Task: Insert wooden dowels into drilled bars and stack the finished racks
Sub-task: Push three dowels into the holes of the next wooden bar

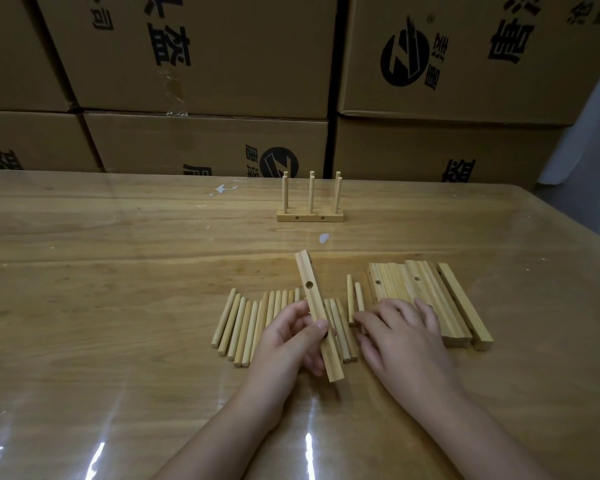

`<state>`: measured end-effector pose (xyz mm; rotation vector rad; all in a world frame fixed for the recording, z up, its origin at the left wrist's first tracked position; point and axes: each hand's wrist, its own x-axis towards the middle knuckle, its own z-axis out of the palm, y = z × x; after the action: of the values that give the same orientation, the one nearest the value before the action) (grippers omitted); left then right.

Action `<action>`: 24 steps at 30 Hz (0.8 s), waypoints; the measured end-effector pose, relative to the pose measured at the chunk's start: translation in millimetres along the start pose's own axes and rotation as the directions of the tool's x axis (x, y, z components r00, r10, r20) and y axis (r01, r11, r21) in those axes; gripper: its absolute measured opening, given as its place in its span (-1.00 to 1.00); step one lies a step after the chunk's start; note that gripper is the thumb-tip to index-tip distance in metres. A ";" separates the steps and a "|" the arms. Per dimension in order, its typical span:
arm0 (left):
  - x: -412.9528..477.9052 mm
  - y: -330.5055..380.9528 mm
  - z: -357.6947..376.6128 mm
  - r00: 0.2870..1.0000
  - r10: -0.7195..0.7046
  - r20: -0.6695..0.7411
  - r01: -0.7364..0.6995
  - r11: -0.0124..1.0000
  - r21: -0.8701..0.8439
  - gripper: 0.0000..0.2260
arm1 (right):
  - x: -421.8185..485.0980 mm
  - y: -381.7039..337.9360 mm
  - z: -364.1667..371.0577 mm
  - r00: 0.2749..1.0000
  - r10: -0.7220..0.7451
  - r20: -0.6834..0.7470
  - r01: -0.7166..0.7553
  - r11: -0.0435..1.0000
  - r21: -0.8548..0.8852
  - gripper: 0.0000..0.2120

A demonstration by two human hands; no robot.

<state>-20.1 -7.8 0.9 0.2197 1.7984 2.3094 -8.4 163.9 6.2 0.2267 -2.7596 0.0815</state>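
Note:
My left hand (291, 337) grips a drilled wooden bar (311, 287) around its middle, holding it tilted above the table with one hole facing up. Several loose dowels (246, 323) lie side by side under and left of that bar. My right hand (395, 334) lies palm down, its fingertips touching two separate dowels (354, 299) just right of the held bar. Several more drilled bars (426, 292) lie in a row to the right, partly under my right hand. A finished rack (310, 216) with upright dowels stands farther back.
The wooden table (118, 271) has a glossy transparent cover with a few white scraps (324, 238) on it. Stacked cardboard boxes (201, 64) form a wall along the table's far edge. The table's right edge (589, 230) runs diagonally.

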 end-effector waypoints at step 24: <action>0.2 -1.9 -1.3 0.999 0.009 0.042 -0.009 1.000 -0.009 -0.75 | 2.0 6.4 4.8 0.950 0.289 -0.117 -0.229 0.901 0.368 -0.74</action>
<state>-20.5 -8.5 -1.3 0.2735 1.7704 2.3002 -13.0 169.5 2.3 -0.0598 -2.5701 0.6379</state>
